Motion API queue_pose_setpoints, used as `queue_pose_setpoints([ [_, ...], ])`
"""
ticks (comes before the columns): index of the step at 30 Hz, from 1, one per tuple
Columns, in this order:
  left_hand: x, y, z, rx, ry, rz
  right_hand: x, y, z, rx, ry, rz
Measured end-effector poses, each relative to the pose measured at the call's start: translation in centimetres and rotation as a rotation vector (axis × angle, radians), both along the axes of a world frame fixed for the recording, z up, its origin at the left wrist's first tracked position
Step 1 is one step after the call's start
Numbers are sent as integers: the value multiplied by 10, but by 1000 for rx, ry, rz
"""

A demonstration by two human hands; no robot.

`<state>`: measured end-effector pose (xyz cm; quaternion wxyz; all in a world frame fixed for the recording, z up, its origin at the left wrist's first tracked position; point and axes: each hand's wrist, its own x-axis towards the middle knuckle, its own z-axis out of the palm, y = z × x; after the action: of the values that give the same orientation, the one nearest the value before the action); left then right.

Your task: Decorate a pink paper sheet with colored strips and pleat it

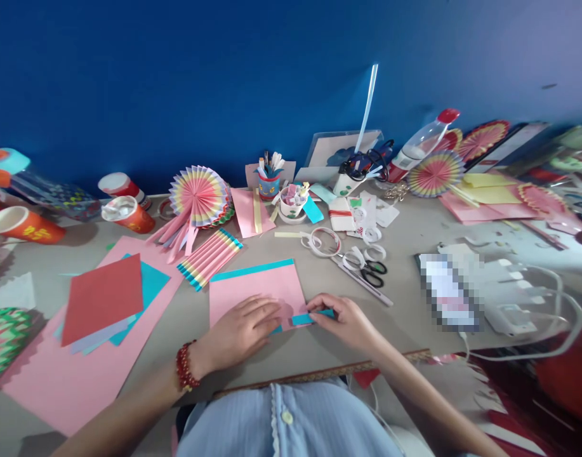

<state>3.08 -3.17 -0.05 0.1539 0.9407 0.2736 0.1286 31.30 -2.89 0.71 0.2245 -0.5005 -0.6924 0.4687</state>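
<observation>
Right grip clamped on a narrow blue strip by a flat pink sheet, blue along its far edge.

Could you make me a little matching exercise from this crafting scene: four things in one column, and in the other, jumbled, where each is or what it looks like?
1. Left hand
2. Right hand
3. Scissors
4. Red sheet

A. With black handles
B. Lying over a blue sheet, towards the left of the desk
C. Laid palm down on a pink sheet edged with blue
D. Fingers pinching a short blue strip

Right pairs: 1-C, 2-D, 3-A, 4-B
</observation>
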Motion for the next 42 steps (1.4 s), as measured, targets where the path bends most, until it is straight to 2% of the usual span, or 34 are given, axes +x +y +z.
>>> queue_pose_setpoints([
  [4,3,-13,-1,-25,-11,44,1,-5,-3,-4,8,-15],
  [8,3,-18,-7,27,-7,54,-5,-7,-1,-8,23,11],
  [15,2,-18,-11,80,23,16,-19,-6,-4,27,-67,29],
  [27,3,-19,-10,34,5,64,-24,-6,-6,50,-173,20],
  [42,3,-19,-12,99,8,50,-25,-9,-6,77,-230,22],
])
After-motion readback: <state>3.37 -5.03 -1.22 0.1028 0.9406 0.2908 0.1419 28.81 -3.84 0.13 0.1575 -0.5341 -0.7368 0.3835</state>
